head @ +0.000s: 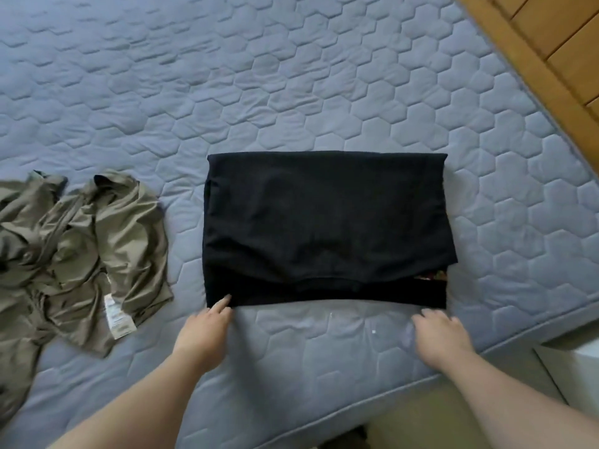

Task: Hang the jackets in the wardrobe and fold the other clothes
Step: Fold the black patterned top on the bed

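A black garment (pixel 324 222) lies folded into a rectangle on the grey quilted mattress (pixel 291 76). A bit of coloured print shows at its near right corner. My left hand (pixel 204 332) reaches to the garment's near left corner, its index finger touching the edge. My right hand (pixel 440 335) rests palm down on the mattress just below the near right corner, fingers relaxed and holding nothing. An olive-green garment (pixel 81 254) lies crumpled to the left, with a white care label showing.
The mattress edge runs along the near right side. A wooden floor (pixel 551 43) shows at the upper right, and a pale piece of furniture (pixel 570 367) stands at the lower right beside the bed.
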The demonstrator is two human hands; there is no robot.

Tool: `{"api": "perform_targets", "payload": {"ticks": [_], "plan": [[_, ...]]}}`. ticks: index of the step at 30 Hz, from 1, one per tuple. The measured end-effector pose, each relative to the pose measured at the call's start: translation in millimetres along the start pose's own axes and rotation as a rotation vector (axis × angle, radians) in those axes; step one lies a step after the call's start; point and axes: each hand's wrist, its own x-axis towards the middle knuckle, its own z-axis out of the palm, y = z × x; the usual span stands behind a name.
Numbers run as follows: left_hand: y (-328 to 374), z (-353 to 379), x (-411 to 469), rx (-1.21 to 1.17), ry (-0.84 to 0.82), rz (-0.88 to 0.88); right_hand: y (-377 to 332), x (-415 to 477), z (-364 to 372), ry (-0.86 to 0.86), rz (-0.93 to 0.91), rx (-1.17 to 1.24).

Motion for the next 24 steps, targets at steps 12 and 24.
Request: {"api": "perform_targets", "payload": {"ticks": [12,24], "plan": [[7.6,-60.9,89.6,-1.874,0.250,-0.849,16.9,68.8,-79.2,0.205,0.853,2.004],[-12.0,-48.2,106.2,-2.068,0.292,-0.838,38.6,105.6,-61.2,0.187,0.892,2.391]]}}
